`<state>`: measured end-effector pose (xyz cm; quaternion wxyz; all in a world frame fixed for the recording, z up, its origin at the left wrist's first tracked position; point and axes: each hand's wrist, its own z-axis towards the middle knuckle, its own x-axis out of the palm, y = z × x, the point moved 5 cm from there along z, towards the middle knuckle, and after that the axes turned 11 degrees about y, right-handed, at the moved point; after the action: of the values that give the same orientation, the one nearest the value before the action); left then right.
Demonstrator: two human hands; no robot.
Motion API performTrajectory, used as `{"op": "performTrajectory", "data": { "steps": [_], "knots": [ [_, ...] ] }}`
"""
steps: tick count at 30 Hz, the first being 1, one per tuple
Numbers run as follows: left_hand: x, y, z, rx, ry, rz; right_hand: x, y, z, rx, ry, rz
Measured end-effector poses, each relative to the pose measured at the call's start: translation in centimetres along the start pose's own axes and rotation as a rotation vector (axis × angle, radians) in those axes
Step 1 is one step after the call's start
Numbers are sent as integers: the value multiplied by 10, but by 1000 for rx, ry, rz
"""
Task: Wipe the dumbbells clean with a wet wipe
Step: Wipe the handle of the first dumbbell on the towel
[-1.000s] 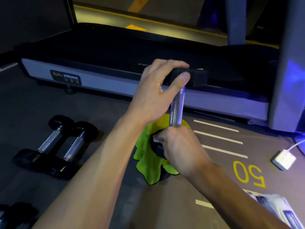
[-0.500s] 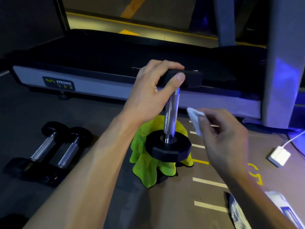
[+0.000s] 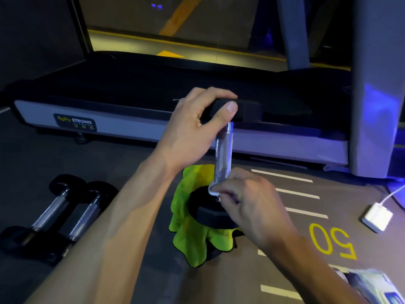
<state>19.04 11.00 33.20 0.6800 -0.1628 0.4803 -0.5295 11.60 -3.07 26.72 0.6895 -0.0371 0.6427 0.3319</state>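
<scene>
Your left hand [image 3: 192, 132] grips the upright dumbbell [image 3: 222, 159] by its top head, above the green cloth [image 3: 188, 235]; your right hand [image 3: 247, 207] pinches the wet wipe [image 3: 213, 190] at the handle's base. It's probably heavy and rigid; stay on the rubber head, not the metal.

— Anything readable on the treadmill [image 3: 131, 130]?
— "BODY STRONG" on a dark label [image 3: 75, 122] at the side rail; smaller line beneath too tiny to read.
— And on the floor [image 3: 328, 194]?
— Yellow "50" [image 3: 332, 241], painted upside down, beside white stripes.
</scene>
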Motion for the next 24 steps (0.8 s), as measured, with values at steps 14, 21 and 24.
{"op": "performTrajectory", "data": {
  "steps": [14, 21, 24],
  "knots": [
    [3, -2, 2, -1, 8, -1, -33, 1, 23, -28, -284, -29],
    [2, -2, -1, -4, -5, -13, -11, -9, 1, -40, -106, 125],
    [2, -1, -1, 2, -9, -1, -37, -19, -4, 5, -358, 93]
  ]
}}
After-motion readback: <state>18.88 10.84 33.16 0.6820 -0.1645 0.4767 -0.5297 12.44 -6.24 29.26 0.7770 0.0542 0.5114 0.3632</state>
